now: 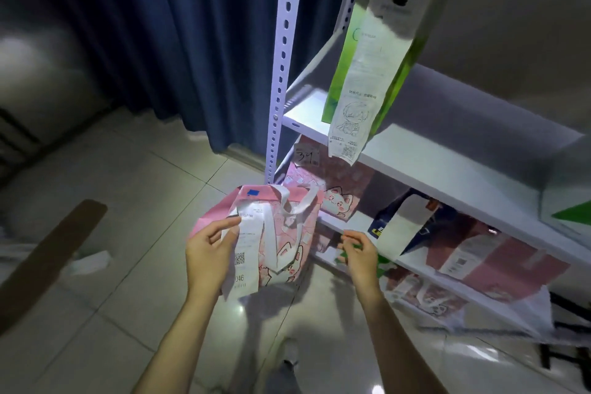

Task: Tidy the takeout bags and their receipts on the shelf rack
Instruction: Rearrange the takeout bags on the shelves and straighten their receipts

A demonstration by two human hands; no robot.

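Pink takeout bag (287, 233) is held off the rack (447, 166) by its receipt (248, 249), pinched in left-hand fingers (224, 227); right hand (359, 253) loosely curled, empty; shelved bags look unsorted.

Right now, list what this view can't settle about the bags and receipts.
- Receipt on the pink bag: print too blurred to read; left hand covers its edge.
- Right hand: whether it pinches anything can't be told.
- Green bag: top cut by the frame, front hidden by its long receipt.
- Lower-shelf bags: blurred, partly behind the shelf.
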